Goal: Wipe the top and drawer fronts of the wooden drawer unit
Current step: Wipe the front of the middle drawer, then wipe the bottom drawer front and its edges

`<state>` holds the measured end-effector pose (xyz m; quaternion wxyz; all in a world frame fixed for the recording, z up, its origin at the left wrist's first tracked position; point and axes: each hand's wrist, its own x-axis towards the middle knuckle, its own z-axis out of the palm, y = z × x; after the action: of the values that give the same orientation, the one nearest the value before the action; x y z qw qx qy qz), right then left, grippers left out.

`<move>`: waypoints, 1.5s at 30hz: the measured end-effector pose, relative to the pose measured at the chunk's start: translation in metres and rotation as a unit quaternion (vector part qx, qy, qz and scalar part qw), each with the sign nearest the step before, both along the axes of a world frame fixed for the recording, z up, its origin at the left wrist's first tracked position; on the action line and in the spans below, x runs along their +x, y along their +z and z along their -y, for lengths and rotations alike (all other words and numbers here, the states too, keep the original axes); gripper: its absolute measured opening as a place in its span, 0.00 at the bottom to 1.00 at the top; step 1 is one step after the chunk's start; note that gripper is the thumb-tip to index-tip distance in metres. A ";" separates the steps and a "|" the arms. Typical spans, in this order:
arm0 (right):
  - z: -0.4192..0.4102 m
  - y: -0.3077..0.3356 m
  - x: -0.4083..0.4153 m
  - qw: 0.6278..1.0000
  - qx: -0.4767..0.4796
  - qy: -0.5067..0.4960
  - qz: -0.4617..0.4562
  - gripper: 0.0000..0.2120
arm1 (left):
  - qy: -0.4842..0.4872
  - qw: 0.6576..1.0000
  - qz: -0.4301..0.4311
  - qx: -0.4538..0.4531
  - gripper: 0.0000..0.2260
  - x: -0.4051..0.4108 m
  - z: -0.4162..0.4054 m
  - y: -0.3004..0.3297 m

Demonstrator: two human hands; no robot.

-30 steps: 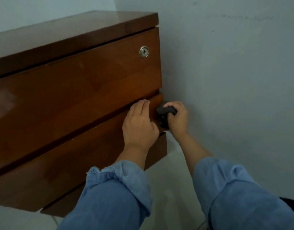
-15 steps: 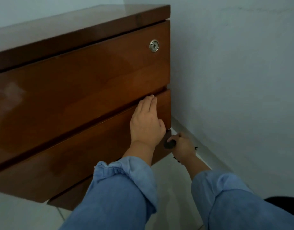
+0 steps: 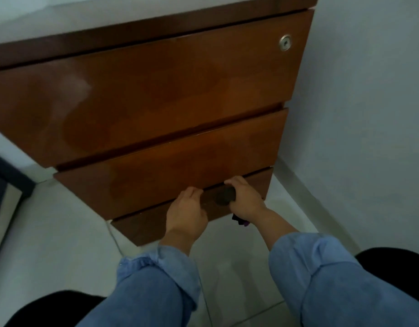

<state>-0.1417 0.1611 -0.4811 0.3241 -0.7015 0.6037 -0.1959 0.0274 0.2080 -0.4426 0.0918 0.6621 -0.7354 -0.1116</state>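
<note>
The wooden drawer unit (image 3: 170,90) fills the upper view, with three glossy brown drawer fronts and a round metal lock (image 3: 284,42) at the top drawer's right. My right hand (image 3: 245,201) is closed around a dark cloth (image 3: 225,196) and presses it against the bottom drawer front (image 3: 142,223). A bit of the cloth hangs below my wrist. My left hand (image 3: 186,212) rests on the same drawer front, fingertips at the gap under the middle drawer (image 3: 170,175). Both forearms wear blue denim sleeves.
A pale wall (image 3: 369,114) runs close along the unit's right side, with a skirting strip at the floor. The floor (image 3: 50,232) is light tile. A dark object (image 3: 5,182) stands at the far left. Dark shapes sit at the bottom corners.
The view has tilted down and now faces the drawers squarely. My right hand has brought the cloth from the unit's right edge onto the bottom drawer front. My left hand has dropped from the middle drawer.
</note>
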 end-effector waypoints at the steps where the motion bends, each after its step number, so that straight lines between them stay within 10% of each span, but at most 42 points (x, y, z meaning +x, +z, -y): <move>1: 0.000 -0.001 0.009 1.000 0.010 0.017 -0.010 0.28 | 0.017 1.000 0.002 0.021 0.25 0.012 -0.004 -0.006; 16: 0.000 -0.039 0.062 0.978 0.068 0.059 -0.189 0.42 | 0.106 0.980 0.151 0.072 0.38 0.076 -0.010 -0.068; 45: -0.020 -0.043 0.081 0.972 0.051 0.018 -0.228 0.49 | 0.187 0.978 0.088 0.013 0.41 0.057 -0.009 -0.095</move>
<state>-0.0604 0.1811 -0.5241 0.2172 -0.7208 0.6582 0.0062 0.0845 0.2173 -0.5373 0.0374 0.7959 -0.6027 -0.0431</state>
